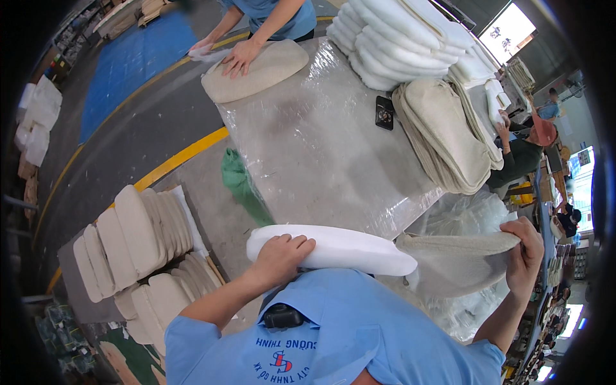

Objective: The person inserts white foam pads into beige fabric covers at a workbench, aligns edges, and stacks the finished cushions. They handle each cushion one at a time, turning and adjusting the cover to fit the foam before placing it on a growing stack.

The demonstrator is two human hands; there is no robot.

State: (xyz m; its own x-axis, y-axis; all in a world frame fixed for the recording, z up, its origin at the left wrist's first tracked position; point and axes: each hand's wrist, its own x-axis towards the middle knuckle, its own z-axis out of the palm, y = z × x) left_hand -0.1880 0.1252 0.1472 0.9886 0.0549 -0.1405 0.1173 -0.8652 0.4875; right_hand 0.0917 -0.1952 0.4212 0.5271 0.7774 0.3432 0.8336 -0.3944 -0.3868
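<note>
Just in front of my body I hold a long white cushion pad (346,249). My left hand (282,258) grips its left part, the fingers curled over the top edge. On the right, my right hand (523,249) is closed on the far end of a beige fabric cushion cover (459,260), which hangs down slack. The pad's right end meets the near end of the cover; I cannot tell whether it is inside. Close by is a table wrapped in clear plastic film (308,160).
White pads (398,45) are piled at the table's far right, beside stacked beige covers (443,128) and a black phone (384,113). Across the table, a co-worker's hand (240,58) presses a beige cushion (263,70). Finished-looking cushions (138,231) stand lower left. Clear plastic (471,215) bunches at right.
</note>
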